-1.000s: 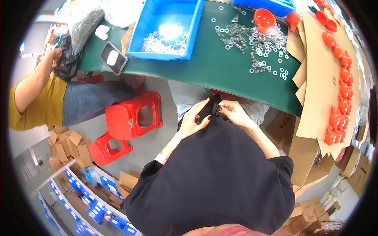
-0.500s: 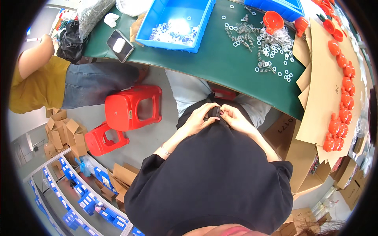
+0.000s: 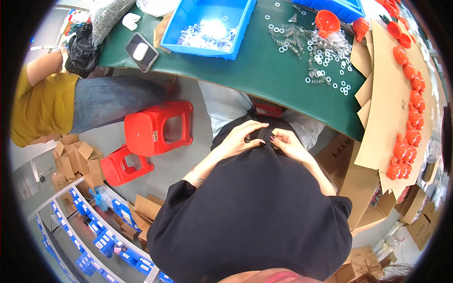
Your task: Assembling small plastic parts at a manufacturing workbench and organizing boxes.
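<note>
In front of my waist, my left hand (image 3: 239,137) is closed round a small black box-shaped thing (image 3: 261,136), its thumb below and its fingers above. What it is I cannot make out against my black shirt. My right hand (image 3: 289,143) sits close on its right side, fingers bent into a pinch. Anything between those fingertips is hidden or too small to name. Both hands are over my lap, below the front edge of the green table (image 3: 226,70).
A blue bin (image 3: 243,40) of small clear parts stands on the table. Springs (image 3: 295,40), white rings (image 3: 324,60) and a red cup-shaped part (image 3: 327,22) lie to its right. Red parts line a cardboard sheet (image 3: 384,104). Red stools (image 3: 146,132) and a seated person (image 3: 52,99) are at left.
My right hand has shifted slightly right and down, its fingertips drawing back from the black thing. My left hand stays round it. The person at left has leaned, their arm lower.
</note>
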Action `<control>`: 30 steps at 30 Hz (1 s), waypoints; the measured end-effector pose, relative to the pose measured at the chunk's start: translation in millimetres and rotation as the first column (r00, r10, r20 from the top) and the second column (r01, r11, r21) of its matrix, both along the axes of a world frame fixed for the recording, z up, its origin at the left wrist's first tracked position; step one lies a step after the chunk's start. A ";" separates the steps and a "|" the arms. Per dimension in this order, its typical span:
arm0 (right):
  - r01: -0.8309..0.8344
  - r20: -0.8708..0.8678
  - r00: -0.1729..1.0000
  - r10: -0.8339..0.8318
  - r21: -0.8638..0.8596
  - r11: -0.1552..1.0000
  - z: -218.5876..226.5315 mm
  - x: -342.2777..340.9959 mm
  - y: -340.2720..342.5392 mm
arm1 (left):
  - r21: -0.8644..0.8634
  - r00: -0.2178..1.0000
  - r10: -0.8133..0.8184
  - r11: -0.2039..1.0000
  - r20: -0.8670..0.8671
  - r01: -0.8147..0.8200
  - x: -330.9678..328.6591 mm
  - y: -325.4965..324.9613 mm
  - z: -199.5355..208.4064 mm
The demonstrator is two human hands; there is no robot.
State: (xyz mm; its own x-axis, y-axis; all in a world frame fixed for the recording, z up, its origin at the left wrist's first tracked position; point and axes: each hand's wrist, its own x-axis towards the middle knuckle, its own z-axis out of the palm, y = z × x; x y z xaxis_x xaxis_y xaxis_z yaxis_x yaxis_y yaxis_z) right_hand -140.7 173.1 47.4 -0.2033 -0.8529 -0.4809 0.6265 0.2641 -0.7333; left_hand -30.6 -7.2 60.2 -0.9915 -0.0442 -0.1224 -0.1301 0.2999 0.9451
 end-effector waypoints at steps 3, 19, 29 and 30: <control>-0.033 0.001 0.999 0.033 0.016 0.999 -8.0 0.2 2.6 | 0.126 0.987 0.041 0.990 0.154 -0.060 2.3 0.8 0.4; -0.012 -0.132 0.991 0.024 0.096 0.995 -0.7 -14.5 -9.4 | 0.222 0.914 0.124 0.949 0.387 -0.223 -11.9 -5.4 -4.6; -0.028 -0.112 0.993 0.041 0.115 0.993 -6.2 -21.2 -11.9 | 0.220 0.942 0.181 0.944 0.283 -0.248 -21.8 -3.6 -10.1; -0.025 -0.113 0.993 0.036 0.098 0.995 -8.2 -20.2 -11.4 | 0.154 0.943 0.135 0.970 0.303 -0.189 -22.4 -4.3 -8.9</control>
State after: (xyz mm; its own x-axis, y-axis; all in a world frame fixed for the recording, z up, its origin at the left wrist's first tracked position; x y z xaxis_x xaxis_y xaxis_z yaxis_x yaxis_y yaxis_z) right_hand -160.9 161.7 39.1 -0.2364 -0.8101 -0.5364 0.5303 0.3550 -0.7699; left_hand -53.0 -11.5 51.4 -0.8935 -0.1523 -0.4224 -0.4373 0.0814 0.8956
